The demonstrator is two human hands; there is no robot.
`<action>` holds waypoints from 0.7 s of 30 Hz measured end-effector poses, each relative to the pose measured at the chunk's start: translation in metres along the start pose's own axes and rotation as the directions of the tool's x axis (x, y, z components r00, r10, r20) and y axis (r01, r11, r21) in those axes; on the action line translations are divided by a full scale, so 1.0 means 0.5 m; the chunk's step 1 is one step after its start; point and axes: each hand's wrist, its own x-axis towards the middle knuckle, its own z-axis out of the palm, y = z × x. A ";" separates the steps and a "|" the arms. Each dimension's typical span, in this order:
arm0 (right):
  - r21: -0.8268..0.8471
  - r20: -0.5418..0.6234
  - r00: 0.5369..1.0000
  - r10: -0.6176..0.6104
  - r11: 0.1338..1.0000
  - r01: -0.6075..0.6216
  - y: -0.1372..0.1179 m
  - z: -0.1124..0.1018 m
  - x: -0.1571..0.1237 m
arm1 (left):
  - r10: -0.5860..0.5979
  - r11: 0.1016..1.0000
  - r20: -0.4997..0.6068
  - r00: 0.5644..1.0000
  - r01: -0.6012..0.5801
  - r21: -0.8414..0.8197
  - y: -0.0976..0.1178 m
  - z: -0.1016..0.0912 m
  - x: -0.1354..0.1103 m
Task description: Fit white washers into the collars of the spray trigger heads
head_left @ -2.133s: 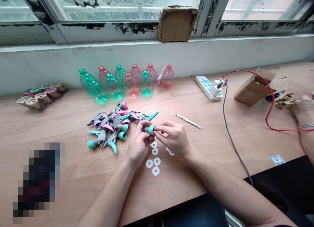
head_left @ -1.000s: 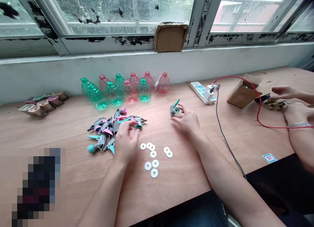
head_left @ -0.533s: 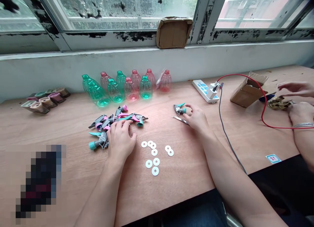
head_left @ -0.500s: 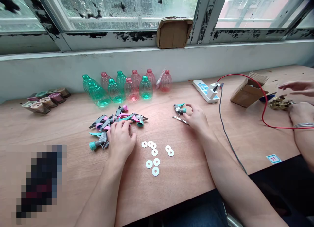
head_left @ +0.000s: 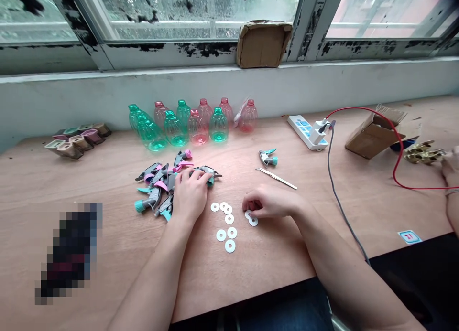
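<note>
My left hand (head_left: 190, 192) lies over the right side of a pile of trigger spray heads (head_left: 157, 180) in grey, pink and teal. Its fingers curl down onto a grey spray head with a teal collar (head_left: 211, 181), partly covered by the hand. Closed in a pinch, my right hand (head_left: 270, 202) has its fingertips at two overlapping white ring washers (head_left: 253, 222). Several more flat washers (head_left: 230, 246) lie loose between my hands. Beyond my right hand are metal tweezers (head_left: 278, 178) and a single grey-and-teal spray head (head_left: 268, 157).
Green and pink clear bottles (head_left: 174, 130) stand along the wall. A power strip (head_left: 306, 132) with red and grey cables sits right of them. Farther right are a cardboard box (head_left: 371, 136), brass-coloured parts (head_left: 425, 153) and another person's hand (head_left: 452, 160). Small capped containers (head_left: 77, 142) lie at left.
My right hand has left the tweezers on the table and moved down-left to the washers. My left hand has shifted right across the pile, uncovering spray heads on its left. The view has shifted slightly.
</note>
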 end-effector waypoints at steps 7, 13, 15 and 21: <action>0.006 -0.132 0.991 0.001 1.000 0.000 0.007 0.012 0.008 | -0.050 0.985 -0.220 0.974 0.012 -0.172 0.004 -0.004 0.004; 0.034 -0.685 0.727 -0.037 0.996 0.083 -0.007 0.052 0.039 | -0.310 0.623 -0.174 0.934 0.062 -0.780 0.060 -0.024 -0.008; 0.051 -0.760 0.648 -0.057 0.988 0.148 -0.016 0.063 0.051 | -0.295 0.400 -0.026 0.955 0.099 -0.911 0.081 -0.026 -0.012; 0.039 -0.812 0.576 -0.091 0.977 0.209 -0.030 0.069 0.063 | -0.213 0.302 0.016 0.977 0.081 -0.950 0.106 -0.025 -0.014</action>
